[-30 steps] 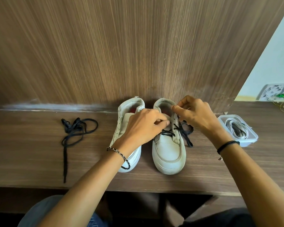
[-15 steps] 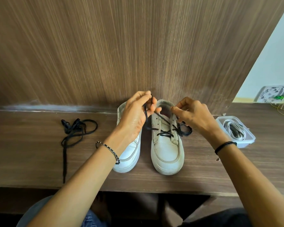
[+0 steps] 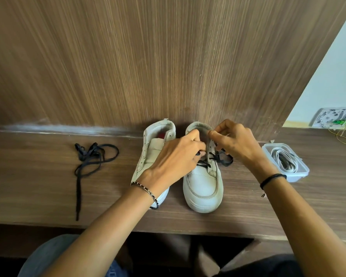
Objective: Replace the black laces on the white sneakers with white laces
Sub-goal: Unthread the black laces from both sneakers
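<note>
Laced sneaker (image 3: 204,184): white, on the desk just right of frame centre, toe toward the camera and heel at the wood panel. Only its lower eyelets carry lace.
Black lace (image 3: 221,159): crosses those lower eyelets. Its slack spills in loops over the sneaker's right side onto the desk, under the right wrist.
Left grip (image 3: 176,156): reaches across the unlaced sneaker with fingers curled. The tips pinch a short piece of the black lace at the left eyelet row.
Right grip (image 3: 236,144): thumb and forefinger are closed in a pinch on the top of the laced sneaker's right eyelet flap. Whether lace is also in the pinch cannot be told.
Unlaced sneaker (image 3: 154,144): white, just left of the laced one and parallel to it. Red shows inside the opening, and the left wrist hides much of the front half.
Loose lace (image 3: 94,156): black, lying in a tangle at the left of the frame, well apart from the sneakers. One end trails straight toward the desk's near edge.
White laces (image 3: 284,162): coiled inside the tub.
Tub (image 3: 302,174): clear plastic, open-topped, on the desk at the right of the frame, just beyond the right wrist.
Desk (image 3: 38,186): dark wood grain, running the full width of the frame.
Panel (image 3: 168,56): brown wood, upright behind the desk, filling the upper frame.
Wristbands: a beaded band (image 3: 148,193) on the left wrist and a black cord (image 3: 272,178) on the right.
Wall (image 3: 328,76): pale, at the upper right, with a white plate (image 3: 336,117) below it, too blurred to make out.
</note>
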Demonstrator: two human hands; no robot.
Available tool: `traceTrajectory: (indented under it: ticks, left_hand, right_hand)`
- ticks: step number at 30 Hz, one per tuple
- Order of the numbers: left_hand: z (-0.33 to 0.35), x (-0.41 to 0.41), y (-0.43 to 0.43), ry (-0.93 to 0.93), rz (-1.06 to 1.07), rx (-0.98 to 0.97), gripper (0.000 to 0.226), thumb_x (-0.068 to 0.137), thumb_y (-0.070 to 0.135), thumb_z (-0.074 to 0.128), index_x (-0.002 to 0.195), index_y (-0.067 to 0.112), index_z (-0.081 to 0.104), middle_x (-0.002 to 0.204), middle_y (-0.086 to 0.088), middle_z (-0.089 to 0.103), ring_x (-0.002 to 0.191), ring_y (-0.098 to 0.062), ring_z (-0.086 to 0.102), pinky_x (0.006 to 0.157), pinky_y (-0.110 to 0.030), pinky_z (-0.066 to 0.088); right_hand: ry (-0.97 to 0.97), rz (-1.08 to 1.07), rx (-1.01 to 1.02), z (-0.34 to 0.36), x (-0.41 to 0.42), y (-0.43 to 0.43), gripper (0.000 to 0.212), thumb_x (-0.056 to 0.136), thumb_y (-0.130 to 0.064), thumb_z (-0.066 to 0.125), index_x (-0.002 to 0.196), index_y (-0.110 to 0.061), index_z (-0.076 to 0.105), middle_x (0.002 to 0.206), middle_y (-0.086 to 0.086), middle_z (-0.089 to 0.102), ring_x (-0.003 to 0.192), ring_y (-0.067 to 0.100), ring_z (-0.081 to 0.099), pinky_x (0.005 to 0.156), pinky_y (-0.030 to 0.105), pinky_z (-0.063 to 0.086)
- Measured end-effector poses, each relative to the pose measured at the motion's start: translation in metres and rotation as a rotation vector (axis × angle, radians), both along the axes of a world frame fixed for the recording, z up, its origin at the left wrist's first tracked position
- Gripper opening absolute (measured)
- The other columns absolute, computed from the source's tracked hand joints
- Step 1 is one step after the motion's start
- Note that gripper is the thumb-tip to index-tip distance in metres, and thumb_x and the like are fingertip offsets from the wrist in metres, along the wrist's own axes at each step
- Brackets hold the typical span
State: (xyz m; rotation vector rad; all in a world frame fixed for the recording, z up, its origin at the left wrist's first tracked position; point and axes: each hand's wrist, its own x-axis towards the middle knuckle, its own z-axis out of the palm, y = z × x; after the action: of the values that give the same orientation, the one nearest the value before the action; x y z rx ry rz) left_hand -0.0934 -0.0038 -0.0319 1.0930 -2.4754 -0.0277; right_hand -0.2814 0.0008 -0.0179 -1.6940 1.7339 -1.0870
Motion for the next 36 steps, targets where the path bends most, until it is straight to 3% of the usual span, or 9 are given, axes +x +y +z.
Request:
traceTrajectory:
  ticks: [2,8,10,13,16,20,27,30,36]
  left_hand:
    - [-0.001,-0.001,0.003,0.035,0.049,-0.078,0.013,0.101,0.023,0.057,0.101,0.016,0.069,0.107,0.002,0.053,0.075,-0.024,0.061,0.05,-0.031,0.021]
    - [0.009,0.0,0.004,0.517,0.134,0.001,0.011,0.103,0.02,0.053,0.097,0.016,0.062,0.1,0.006,0.056,0.08,-0.01,0.059,0.064,-0.03,0.047]
    - [0.014,0.003,0.003,0.835,0.162,0.241,0.012,0.105,0.018,0.052,0.1,0.014,0.062,0.097,0.005,0.067,0.078,-0.002,0.064,0.07,-0.02,0.051]
    - [0.025,0.003,-0.002,1.429,0.088,0.712,0.015,0.106,0.006,0.048,0.094,0.008,0.055,0.083,0.0,0.071,0.082,-0.014,0.073,0.087,-0.03,0.06]
    - [0.033,0.007,-0.006,1.675,0.017,0.912,0.02,0.106,0.002,0.044,0.089,0.008,0.052,0.073,-0.003,0.055,0.055,-0.011,0.055,0.066,-0.03,0.06]
    - [0.024,0.011,-0.007,1.065,0.026,0.716,0.017,0.104,0.018,0.055,0.089,0.011,0.059,0.072,-0.003,0.053,0.055,-0.007,0.042,0.053,-0.022,0.037]
    - [0.002,0.005,0.0,0.155,-0.002,0.281,0.009,0.093,0.022,0.067,0.087,0.018,0.072,0.075,0.008,0.057,0.071,-0.01,0.058,0.066,-0.03,0.047]
    - [0.003,0.002,0.001,0.052,0.049,0.154,0.021,0.096,0.027,0.063,0.078,0.017,0.069,0.075,0.004,0.055,0.074,-0.018,0.057,0.061,-0.04,0.048]
    - [0.007,0.006,0.005,0.034,0.131,0.027,0.031,0.094,0.035,0.06,0.066,0.023,0.056,0.076,0.007,0.055,0.074,-0.015,0.058,0.05,-0.028,0.027]
  right_hand:
    - [-0.001,0.002,0.005,0.0,0.0,0.0,0.024,0.094,-0.036,0.071,0.097,-0.012,0.066,0.083,0.005,0.075,0.072,0.015,0.072,0.056,0.015,0.054]
    - [-0.002,-0.005,0.006,-0.001,-0.002,-0.002,0.023,0.093,-0.035,0.071,0.096,-0.013,0.066,0.082,0.005,0.075,0.07,0.013,0.072,0.057,0.016,0.054]
    - [-0.007,-0.002,0.007,-0.001,-0.002,-0.002,0.023,0.093,-0.035,0.071,0.096,-0.013,0.066,0.082,0.005,0.075,0.07,0.013,0.072,0.057,0.015,0.053]
    - [-0.021,-0.001,0.011,-0.001,-0.002,-0.001,0.023,0.093,-0.036,0.072,0.095,-0.014,0.066,0.081,0.004,0.075,0.072,0.015,0.073,0.056,0.014,0.052]
    - [-0.021,0.001,0.011,-0.001,-0.001,-0.002,0.023,0.092,-0.037,0.072,0.094,-0.015,0.066,0.08,0.002,0.075,0.069,0.012,0.072,0.055,0.013,0.05]
    - [-0.023,0.008,0.004,-0.002,0.0,-0.002,0.023,0.093,-0.036,0.072,0.095,-0.014,0.065,0.08,0.002,0.074,0.065,0.009,0.071,0.053,0.012,0.048]
    - [0.018,0.004,-0.009,-0.003,0.0,-0.002,0.024,0.093,-0.038,0.071,0.095,-0.015,0.065,0.081,0.003,0.075,0.07,0.013,0.071,0.057,0.016,0.053]
    - [0.021,0.002,-0.006,-0.003,0.0,-0.003,0.025,0.093,-0.039,0.071,0.095,-0.016,0.065,0.082,0.002,0.074,0.072,0.014,0.072,0.057,0.018,0.054]
    - [0.021,0.005,0.005,-0.002,0.0,-0.002,0.024,0.093,-0.038,0.071,0.096,-0.015,0.065,0.083,0.001,0.074,0.069,0.009,0.072,0.056,0.015,0.052]
